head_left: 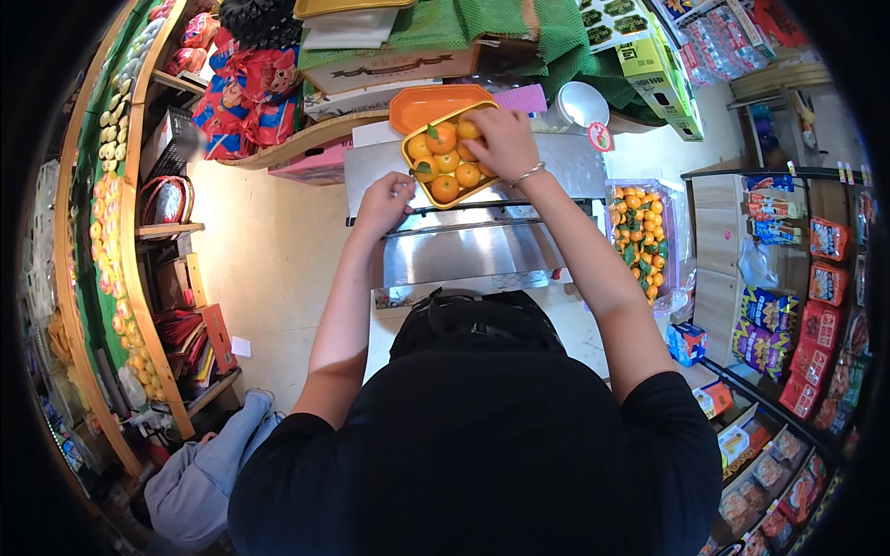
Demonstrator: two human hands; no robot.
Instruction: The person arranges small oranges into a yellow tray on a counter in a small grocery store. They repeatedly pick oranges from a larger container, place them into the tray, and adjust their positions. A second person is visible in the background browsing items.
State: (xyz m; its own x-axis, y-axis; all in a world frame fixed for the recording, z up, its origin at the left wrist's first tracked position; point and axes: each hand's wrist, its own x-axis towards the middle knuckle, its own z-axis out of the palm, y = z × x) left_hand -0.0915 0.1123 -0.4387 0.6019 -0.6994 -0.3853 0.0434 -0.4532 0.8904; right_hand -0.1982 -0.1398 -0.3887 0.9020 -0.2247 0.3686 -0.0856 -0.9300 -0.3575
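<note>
A shallow tray with a yellow rim (437,203) stands on a stainless-steel work surface (570,163), filled with several mandarin oranges (445,188), a few bearing green leaves. My right hand (511,144), with a bracelet at the wrist, reaches over the tray's far right side. Its thumb and fingers are around a mandarin (468,129) at the top right corner. Beside the tray's near left corner is my left hand (386,203), fingers curled close to a leafy mandarin; whether anything is between them is hidden. Behind the tray lies an orange plastic tray (410,104).
A crate of leafy small citrus (643,240) stands to the right. A pink stack (521,99) and a white tub (583,105) sit behind the work surface. Fruit shelves (128,278) line the left, where a person (201,479) crouches. Packaged snacks (765,326) fill the right racks.
</note>
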